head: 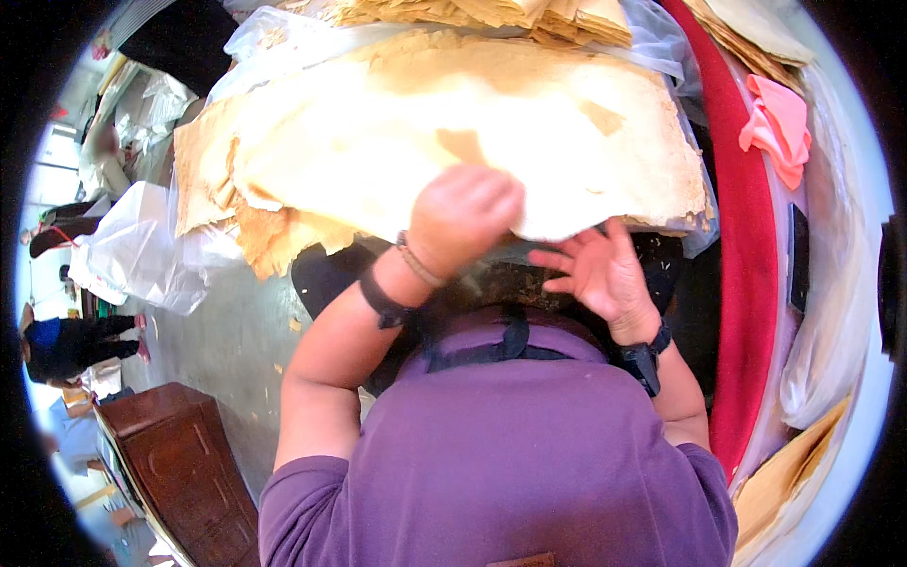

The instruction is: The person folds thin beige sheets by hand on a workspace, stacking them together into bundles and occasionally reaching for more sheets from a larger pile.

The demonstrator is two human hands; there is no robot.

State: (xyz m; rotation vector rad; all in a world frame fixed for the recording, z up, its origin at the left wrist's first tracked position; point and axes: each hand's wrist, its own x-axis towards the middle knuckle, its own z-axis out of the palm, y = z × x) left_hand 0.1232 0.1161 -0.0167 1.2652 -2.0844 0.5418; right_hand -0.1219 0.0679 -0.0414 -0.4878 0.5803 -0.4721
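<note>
A large stack of thin tan sheets with ragged edges [319,142] lies before me, its middle washed out by glare. Over its near edge is my left hand [464,220], blurred, its fingers curled; whether it pinches a sheet cannot be told. My right hand [599,273] is palm up at the near edge, fingers spread, the fingertips beside or just under the edge of a sheet. A torn, darker tan piece [290,234] sticks out at the stack's near left corner.
More folded tan sheets [496,10] lie beyond, on clear plastic. A red cloth strip [737,283] and a pink cloth [778,131] are at right. Left are a plastic bag [142,241], a brown wooden cabinet [177,461] and a standing person [78,347]. Other people are farther off.
</note>
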